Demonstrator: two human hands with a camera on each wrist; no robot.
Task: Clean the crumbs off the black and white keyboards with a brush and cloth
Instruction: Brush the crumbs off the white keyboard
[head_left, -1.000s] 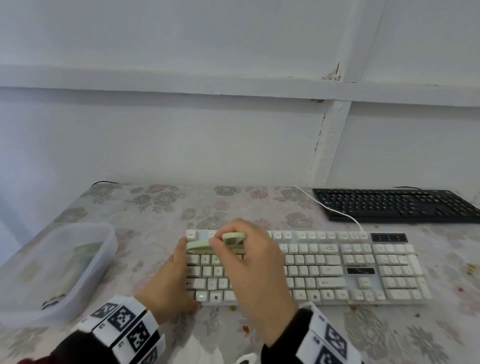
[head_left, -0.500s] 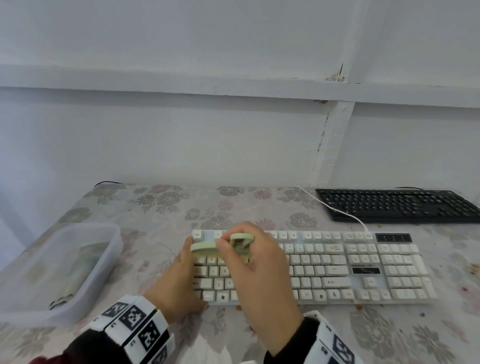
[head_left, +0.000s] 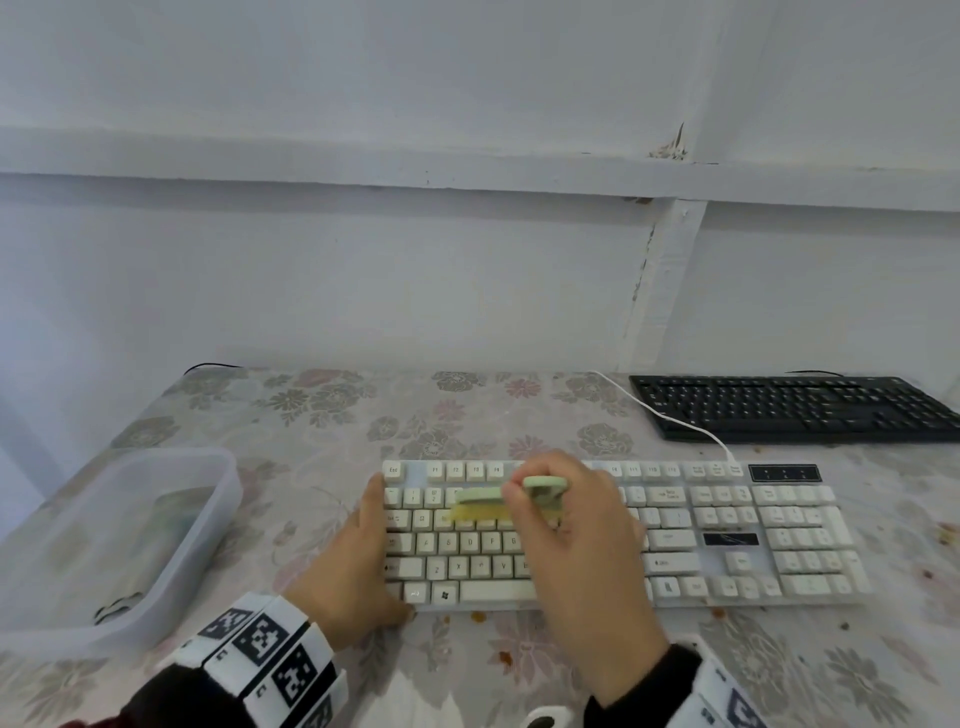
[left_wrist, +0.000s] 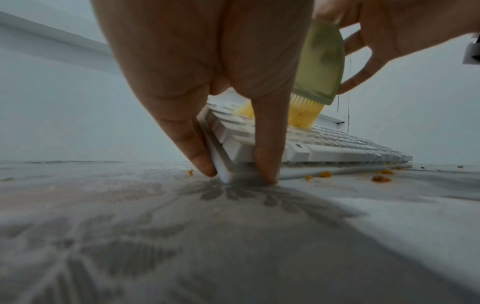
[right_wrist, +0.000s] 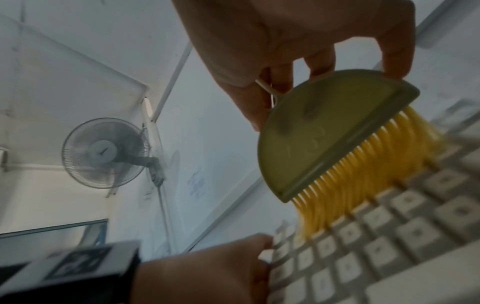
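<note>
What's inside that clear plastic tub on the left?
The clear plastic tub holds something greenish and a small black-and-white item near its front corner. Its frosted walls blur both, so I cannot tell what they are.

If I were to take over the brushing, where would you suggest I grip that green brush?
Grip the green brush by its rounded back, coming from above, as the right hand pinches it now. Its yellow bristles point down into the white keyboard, so only the curved top is free.

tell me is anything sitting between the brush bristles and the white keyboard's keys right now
Nothing visible. The brush, held by the right hand, has its yellow bristles directly on the white keyboard, near its left end.
</note>
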